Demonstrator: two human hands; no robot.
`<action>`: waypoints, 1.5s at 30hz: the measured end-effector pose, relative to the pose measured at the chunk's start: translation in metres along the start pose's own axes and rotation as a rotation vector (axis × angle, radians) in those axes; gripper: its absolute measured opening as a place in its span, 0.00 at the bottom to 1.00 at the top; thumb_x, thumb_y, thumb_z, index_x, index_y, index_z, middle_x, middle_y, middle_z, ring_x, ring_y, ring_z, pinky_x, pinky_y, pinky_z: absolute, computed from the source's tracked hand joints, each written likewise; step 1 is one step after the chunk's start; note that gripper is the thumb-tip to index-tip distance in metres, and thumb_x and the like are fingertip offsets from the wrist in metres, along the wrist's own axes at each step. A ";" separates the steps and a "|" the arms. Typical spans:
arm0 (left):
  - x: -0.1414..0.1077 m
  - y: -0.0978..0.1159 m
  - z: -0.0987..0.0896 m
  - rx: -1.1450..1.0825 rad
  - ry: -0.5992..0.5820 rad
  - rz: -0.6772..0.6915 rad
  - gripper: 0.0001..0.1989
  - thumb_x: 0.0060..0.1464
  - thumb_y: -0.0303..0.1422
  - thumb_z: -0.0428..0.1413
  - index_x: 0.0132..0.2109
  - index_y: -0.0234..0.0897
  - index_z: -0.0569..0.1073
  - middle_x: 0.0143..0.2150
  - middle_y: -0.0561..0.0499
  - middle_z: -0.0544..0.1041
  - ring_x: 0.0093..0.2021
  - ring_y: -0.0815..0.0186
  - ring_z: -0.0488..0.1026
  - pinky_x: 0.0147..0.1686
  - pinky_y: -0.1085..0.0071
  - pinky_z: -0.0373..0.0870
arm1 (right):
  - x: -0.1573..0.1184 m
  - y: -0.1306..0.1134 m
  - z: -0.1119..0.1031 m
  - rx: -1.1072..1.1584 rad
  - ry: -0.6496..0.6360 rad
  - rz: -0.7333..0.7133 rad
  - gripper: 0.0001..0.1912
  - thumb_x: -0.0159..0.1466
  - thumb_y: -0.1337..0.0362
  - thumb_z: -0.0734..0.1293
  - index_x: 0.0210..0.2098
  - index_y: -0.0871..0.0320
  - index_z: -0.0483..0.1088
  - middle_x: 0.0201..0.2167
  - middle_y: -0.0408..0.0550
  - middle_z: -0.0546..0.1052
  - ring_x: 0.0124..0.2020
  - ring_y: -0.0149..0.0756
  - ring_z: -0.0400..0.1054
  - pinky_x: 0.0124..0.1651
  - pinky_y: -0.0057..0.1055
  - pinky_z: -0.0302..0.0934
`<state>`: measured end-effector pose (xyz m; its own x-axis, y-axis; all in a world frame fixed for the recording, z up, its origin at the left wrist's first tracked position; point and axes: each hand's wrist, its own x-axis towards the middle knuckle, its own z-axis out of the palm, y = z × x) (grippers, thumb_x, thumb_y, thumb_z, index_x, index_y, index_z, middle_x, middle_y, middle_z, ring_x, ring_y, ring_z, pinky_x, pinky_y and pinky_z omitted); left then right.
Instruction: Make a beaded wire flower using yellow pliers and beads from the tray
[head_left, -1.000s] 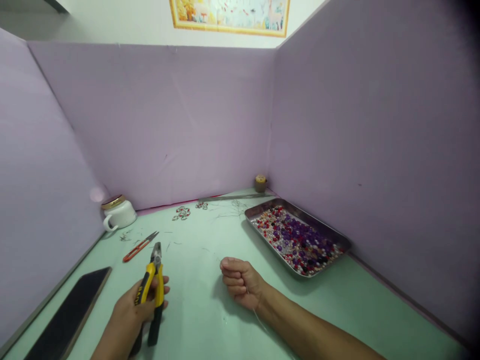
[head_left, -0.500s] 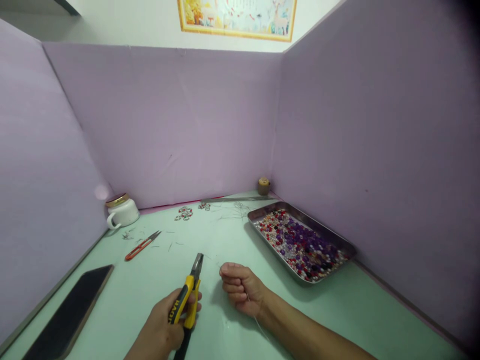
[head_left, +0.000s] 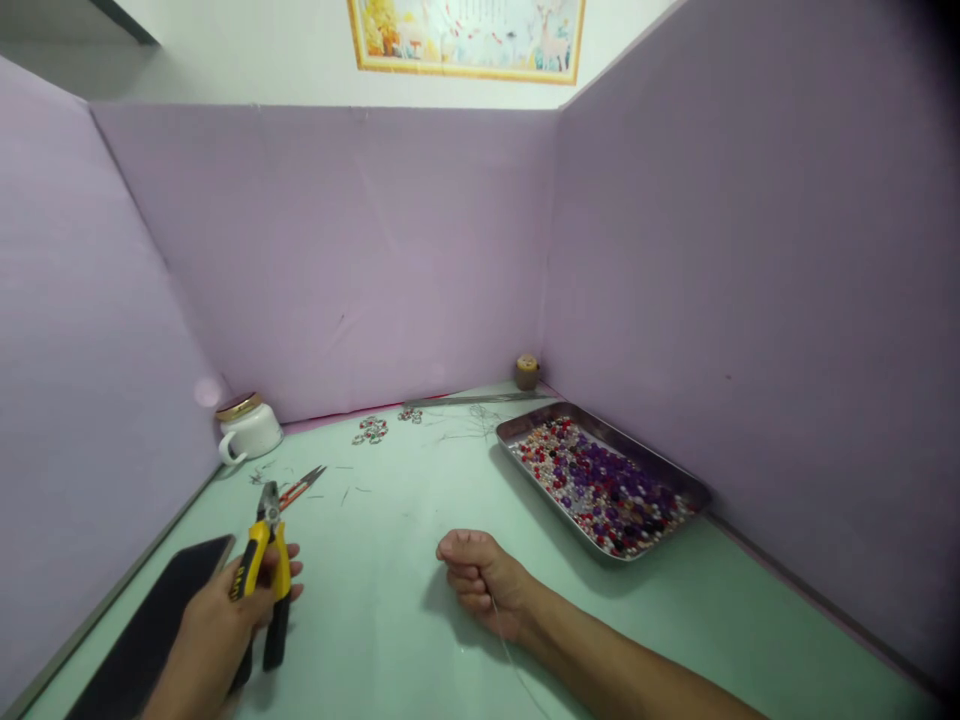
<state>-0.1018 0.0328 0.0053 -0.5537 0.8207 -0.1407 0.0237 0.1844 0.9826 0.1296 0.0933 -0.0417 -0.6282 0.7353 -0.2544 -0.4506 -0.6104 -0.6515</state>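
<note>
My left hand point(head_left: 225, 610) is wrapped round yellow-and-black pliers point(head_left: 264, 560), whose jaws point away from me. They hang over the table near the right edge of a dark phone-like slab point(head_left: 150, 640), partly covering it and the red thread snips point(head_left: 301, 486) behind. At the middle front, my right hand point(head_left: 480, 580) is closed with thumb and forefinger pinched. A thin wire point(head_left: 510, 655) runs out from under its curled fingers toward the near edge; the other end at the fingertips is too small to see.
A metal tray point(head_left: 540, 488) of mixed beads stands at the right. Beaded rings point(head_left: 370, 430), long wires point(head_left: 480, 398) and a small pot point(head_left: 526, 372) sit at the back. At the far left is a white lidded mug point(head_left: 253, 430). Purple panels point(head_left: 322, 250) enclose the table.
My left hand has moved left with the pliers, from beside my right hand to near the dark slab, and the plier handles look wider apart. My right hand has stayed nearly still.
</note>
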 end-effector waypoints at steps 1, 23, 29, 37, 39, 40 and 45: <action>0.000 0.000 0.001 -0.089 -0.070 -0.018 0.18 0.29 0.20 0.53 0.34 0.38 0.69 0.39 0.52 0.75 0.42 0.59 0.72 0.35 0.70 0.71 | 0.001 -0.001 0.000 0.019 0.008 -0.005 0.12 0.44 0.67 0.71 0.22 0.62 0.63 0.08 0.30 0.51 0.11 0.16 0.37 0.12 0.17 0.27; -0.061 -0.013 0.064 0.231 -0.577 0.011 0.14 0.26 0.22 0.45 0.27 0.37 0.66 0.22 0.53 0.69 0.26 0.65 0.66 0.24 0.74 0.62 | 0.007 -0.003 -0.007 0.056 -0.080 0.020 0.09 0.46 0.68 0.69 0.23 0.63 0.63 0.08 0.31 0.51 0.11 0.17 0.37 0.13 0.17 0.28; -0.059 -0.009 0.061 0.332 -0.542 0.154 0.13 0.26 0.21 0.44 0.24 0.37 0.66 0.21 0.55 0.68 0.24 0.67 0.64 0.24 0.76 0.60 | 0.005 -0.003 -0.007 0.006 -0.063 0.004 0.11 0.48 0.63 0.69 0.24 0.63 0.64 0.09 0.32 0.53 0.10 0.17 0.40 0.12 0.17 0.30; -0.044 -0.014 0.047 0.277 -0.390 0.157 0.18 0.28 0.20 0.47 0.32 0.36 0.69 0.26 0.53 0.73 0.28 0.63 0.70 0.28 0.73 0.65 | 0.006 -0.012 -0.013 -0.097 -0.035 0.107 0.27 0.62 0.50 0.51 0.29 0.66 0.69 0.12 0.41 0.65 0.10 0.24 0.56 0.12 0.21 0.48; -0.041 -0.015 0.045 0.303 -0.350 0.172 0.18 0.29 0.20 0.48 0.32 0.37 0.70 0.27 0.53 0.74 0.29 0.63 0.70 0.29 0.74 0.65 | 0.004 -0.013 -0.014 -0.146 -0.018 0.046 0.25 0.60 0.50 0.54 0.29 0.66 0.69 0.12 0.41 0.65 0.10 0.23 0.56 0.12 0.21 0.48; -0.039 -0.014 0.043 0.314 -0.353 0.165 0.18 0.28 0.20 0.48 0.32 0.37 0.70 0.29 0.52 0.75 0.31 0.62 0.71 0.30 0.74 0.65 | 0.002 -0.012 -0.015 -0.179 -0.008 0.002 0.23 0.59 0.50 0.57 0.28 0.66 0.69 0.13 0.40 0.65 0.10 0.23 0.56 0.12 0.21 0.48; -0.038 -0.013 0.043 0.334 -0.417 0.098 0.19 0.28 0.20 0.48 0.32 0.38 0.70 0.32 0.51 0.75 0.35 0.61 0.71 0.33 0.74 0.65 | -0.005 -0.010 -0.014 -0.293 0.017 -0.115 0.18 0.49 0.54 0.68 0.28 0.65 0.68 0.12 0.38 0.64 0.11 0.22 0.55 0.13 0.19 0.49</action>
<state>-0.0449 0.0223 -0.0070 -0.1601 0.9751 -0.1537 0.3597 0.2027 0.9108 0.1466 0.0995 -0.0441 -0.5719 0.8009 -0.1776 -0.3147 -0.4141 -0.8541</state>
